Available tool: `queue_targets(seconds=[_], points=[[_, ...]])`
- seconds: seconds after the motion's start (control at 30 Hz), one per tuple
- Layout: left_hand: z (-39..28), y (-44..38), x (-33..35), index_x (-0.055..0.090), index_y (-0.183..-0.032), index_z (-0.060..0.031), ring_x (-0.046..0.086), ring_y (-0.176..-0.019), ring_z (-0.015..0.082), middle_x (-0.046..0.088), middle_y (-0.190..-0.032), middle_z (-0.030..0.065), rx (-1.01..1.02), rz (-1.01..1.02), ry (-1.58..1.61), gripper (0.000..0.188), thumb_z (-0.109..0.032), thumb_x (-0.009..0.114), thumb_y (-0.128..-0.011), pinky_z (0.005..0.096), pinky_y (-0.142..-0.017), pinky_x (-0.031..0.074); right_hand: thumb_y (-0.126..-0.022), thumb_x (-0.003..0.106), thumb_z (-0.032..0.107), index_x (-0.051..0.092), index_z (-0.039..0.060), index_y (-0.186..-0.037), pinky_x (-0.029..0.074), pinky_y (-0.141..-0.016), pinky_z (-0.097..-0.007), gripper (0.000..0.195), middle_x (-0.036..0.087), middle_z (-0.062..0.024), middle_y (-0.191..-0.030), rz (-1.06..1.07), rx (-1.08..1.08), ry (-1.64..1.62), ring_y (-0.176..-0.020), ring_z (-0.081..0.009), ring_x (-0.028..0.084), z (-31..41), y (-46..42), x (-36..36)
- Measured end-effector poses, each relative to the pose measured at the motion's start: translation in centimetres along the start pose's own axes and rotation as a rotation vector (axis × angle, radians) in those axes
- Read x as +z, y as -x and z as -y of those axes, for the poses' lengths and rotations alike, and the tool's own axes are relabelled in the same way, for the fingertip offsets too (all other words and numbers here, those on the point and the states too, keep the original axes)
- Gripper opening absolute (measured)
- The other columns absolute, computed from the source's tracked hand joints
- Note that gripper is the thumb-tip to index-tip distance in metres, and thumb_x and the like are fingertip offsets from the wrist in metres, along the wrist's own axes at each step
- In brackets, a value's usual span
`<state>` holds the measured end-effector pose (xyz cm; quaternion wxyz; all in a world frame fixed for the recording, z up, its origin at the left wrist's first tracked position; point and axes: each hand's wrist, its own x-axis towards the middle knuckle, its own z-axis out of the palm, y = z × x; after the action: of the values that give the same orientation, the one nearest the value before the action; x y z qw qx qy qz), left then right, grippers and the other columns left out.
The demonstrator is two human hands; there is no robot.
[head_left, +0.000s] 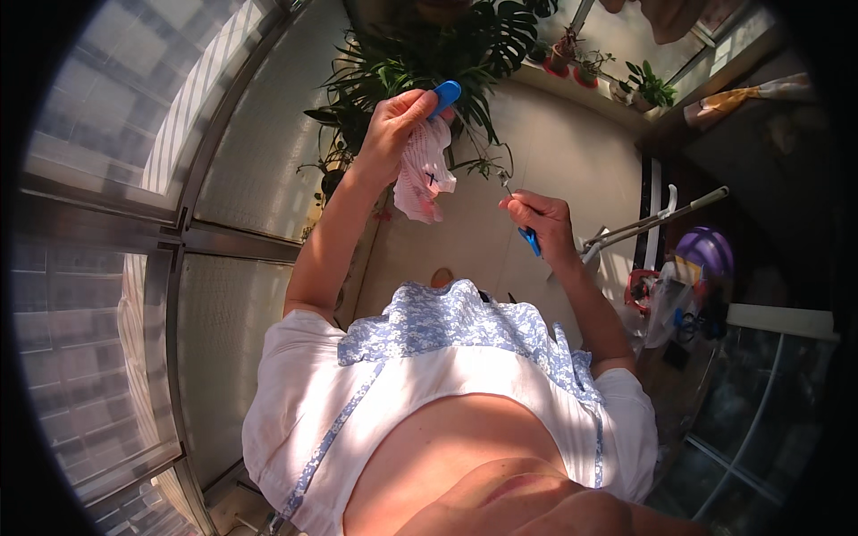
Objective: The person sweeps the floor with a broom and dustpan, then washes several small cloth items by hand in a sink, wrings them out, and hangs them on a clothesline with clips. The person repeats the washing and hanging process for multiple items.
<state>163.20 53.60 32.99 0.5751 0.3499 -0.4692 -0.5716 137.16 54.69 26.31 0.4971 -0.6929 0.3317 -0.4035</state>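
Observation:
My left hand [395, 134] is raised in front of the potted plants, its thumb and fingers closed on a blue clothes peg [445, 99]. A pink and white knitted sock-like cloth [423, 174] with a small dark mark hangs below the peg, beside my fingers. My right hand [541, 218], lower and to the right, pinches a thin wire or stem with a small pale metal-like piece [503, 179] at its upper end; what it is exactly, I cannot tell. Another blue clothes peg [530, 241] sticks out beneath my right palm.
Leafy plants [415, 60] stand ahead. Small pots [584, 77] line the sill at the upper right. Framed windows [234, 244] run along the left. On the right are a long-handled tool [660, 216], a purple round object [705, 251] and plastic bags [663, 308].

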Motion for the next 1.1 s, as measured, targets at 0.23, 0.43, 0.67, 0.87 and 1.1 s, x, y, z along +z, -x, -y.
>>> queue_targets(seconds=[0.23,0.43,0.67,0.87,1.1], points=[[0.9,-4.2,-1.1,0.063,-0.094,0.0024,0.055,-0.063,0.007,0.061,-0.077,0.0038,0.015,-0.058,-0.159,0.033,-0.03,0.058,-0.091,0.0217,-0.058,0.046,-0.071,0.072,0.002,0.062,0.0003,-0.079,0.039,-0.053,-0.0336,0.013,0.052,-0.0086,-0.065,-0.302,-0.739,0.765,-0.058,-0.0237,0.049,-2.3,-7.3,1.0],[-0.3,-8.8,-0.8,0.064,-0.089,0.0003,0.047,-0.064,0.0044,0.056,-0.071,-0.0014,0.015,-0.179,-0.349,0.031,-0.03,0.057,-0.091,0.0189,-0.056,0.036,-0.074,0.068,0.0,0.064,-0.0007,-0.083,0.041,-0.053,-0.0343,0.009,0.054,-0.0081,-0.069,-0.036,-0.222,0.282,-0.06,-0.0213,0.052,-1.7,-11.7,-2.1],[-0.4,-15.3,1.3,0.058,-0.087,0.0006,0.04,-0.062,0.0047,0.048,-0.067,-0.0029,0.057,-0.102,-0.69,0.027,-0.026,0.057,-0.091,0.0215,-0.055,0.034,-0.08,0.068,0.01,0.054,0.0035,-0.12,0.048,-0.072,-0.0281,0.043,0.061,-0.0048,-0.085,-0.053,-0.239,0.1,-0.08,-0.0153,0.058,0.5,-20.8,-6.5],[-0.3,-21.9,2.9,0.058,-0.095,-0.0001,0.046,-0.069,0.004,0.053,-0.074,-0.0013,0.075,-0.132,-0.778,0.023,-0.023,0.058,-0.091,0.0216,-0.061,0.04,-0.082,0.069,0.018,0.052,0.0025,-0.122,0.049,-0.08,-0.0271,0.046,0.064,-0.0047,-0.098,0.237,-0.122,-0.119,-0.092,-0.0118,0.06,-0.7,-29.2,-11.4],[-1.6,-27.3,4.2,0.057,-0.108,-0.0018,0.054,-0.078,0.0087,0.058,-0.082,0.0007,0.017,-0.07,-0.966,0.028,-0.025,0.054,-0.093,0.0247,-0.071,0.044,-0.079,0.072,0.018,0.058,0.0028,-0.115,0.048,-0.077,-0.0254,0.042,0.065,-0.0059,-0.095,0.225,-0.114,-0.24,-0.081,-0.0103,0.06,-1.8,-34.5,-15.3]])
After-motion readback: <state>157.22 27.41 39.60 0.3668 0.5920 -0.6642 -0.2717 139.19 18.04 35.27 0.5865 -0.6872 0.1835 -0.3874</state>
